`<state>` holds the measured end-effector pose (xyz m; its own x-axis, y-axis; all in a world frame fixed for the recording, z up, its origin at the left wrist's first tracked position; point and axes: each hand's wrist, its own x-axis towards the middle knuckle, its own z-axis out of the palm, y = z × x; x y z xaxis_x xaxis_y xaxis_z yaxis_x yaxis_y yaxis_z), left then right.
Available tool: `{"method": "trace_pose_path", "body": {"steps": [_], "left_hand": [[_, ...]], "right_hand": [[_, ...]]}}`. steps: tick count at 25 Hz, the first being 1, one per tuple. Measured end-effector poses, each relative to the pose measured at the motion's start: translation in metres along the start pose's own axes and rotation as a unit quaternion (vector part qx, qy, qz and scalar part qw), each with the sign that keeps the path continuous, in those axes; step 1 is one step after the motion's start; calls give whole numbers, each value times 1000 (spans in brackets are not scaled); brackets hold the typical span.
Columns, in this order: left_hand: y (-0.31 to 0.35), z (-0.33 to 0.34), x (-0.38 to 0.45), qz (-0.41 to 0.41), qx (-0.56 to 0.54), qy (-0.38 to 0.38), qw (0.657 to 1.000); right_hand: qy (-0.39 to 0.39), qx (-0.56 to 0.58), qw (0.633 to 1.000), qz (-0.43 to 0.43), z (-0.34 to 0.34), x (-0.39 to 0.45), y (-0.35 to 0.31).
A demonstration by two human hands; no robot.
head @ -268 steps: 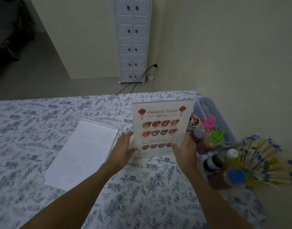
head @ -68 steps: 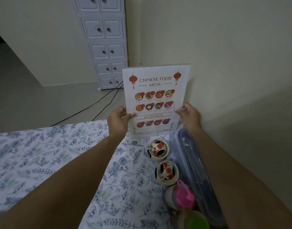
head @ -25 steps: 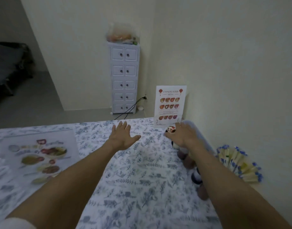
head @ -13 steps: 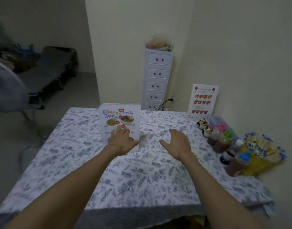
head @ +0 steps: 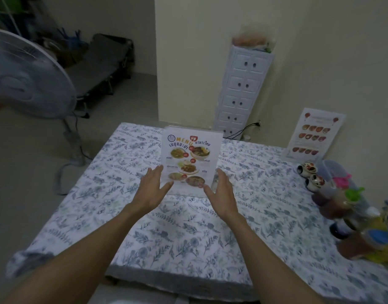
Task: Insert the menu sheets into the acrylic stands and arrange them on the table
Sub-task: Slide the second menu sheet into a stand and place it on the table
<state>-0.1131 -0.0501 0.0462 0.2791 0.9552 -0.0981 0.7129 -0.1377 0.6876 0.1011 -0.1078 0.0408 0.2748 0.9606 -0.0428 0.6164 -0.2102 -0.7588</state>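
A Thai food menu in a clear acrylic stand [head: 189, 159] stands upright in the middle of the floral-cloth table [head: 162, 235]. My left hand [head: 152, 187] is at its lower left edge with fingers spread; the thumb tip touches or nearly touches the stand. My right hand [head: 221, 194] is at its lower right edge, fingers apart, not clearly gripping. A second stand with the Chinese food menu [head: 313, 136] stands at the table's far right corner against the wall.
Two small painted jars [head: 310, 175], several sauce bottles [head: 342, 200] and a clear lidded box line the table's right side. A white fan [head: 28, 77] stands left of the table. A white drawer tower [head: 243, 91] is behind it.
The Thai menu stand has moved toward the table's centre. My left hand has come off its front to its left edge, and my right hand has come up beside its right edge.
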Motion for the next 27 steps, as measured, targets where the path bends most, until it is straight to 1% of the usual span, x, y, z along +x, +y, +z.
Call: {"method": "trace_pose_path", "body": {"steps": [3, 6, 8, 11, 13, 15, 19, 23, 27], "left_hand": [[-6, 3, 30, -47, -71, 3, 996], [-9, 10, 62, -74, -111, -5, 991], [-12, 17, 81, -97, -158, 1, 983], [-18, 31, 103, -142, -258, 36, 955], [-25, 40, 110, -155, -281, 69, 944], [-33, 42, 115, -156, -279, 105, 942], [-50, 18, 131, -129, -319, 117, 932], [-69, -33, 170, -82, -333, 145, 928], [-96, -102, 230, -68, -336, 163, 925]], "right_hand": [[14, 68, 997, 36, 5, 37, 8], [24, 111, 991, 67, 10, 72, 20], [25, 140, 986, 85, 14, 92, 29], [7, 152, 984, 90, 24, 112, 44], [6, 141, 985, 97, 31, 119, 51], [19, 135, 986, 99, 36, 126, 55], [18, 146, 986, 81, 43, 149, 41], [16, 132, 990, 46, 61, 195, -6], [37, 108, 993, 25, 98, 258, -68]]}}
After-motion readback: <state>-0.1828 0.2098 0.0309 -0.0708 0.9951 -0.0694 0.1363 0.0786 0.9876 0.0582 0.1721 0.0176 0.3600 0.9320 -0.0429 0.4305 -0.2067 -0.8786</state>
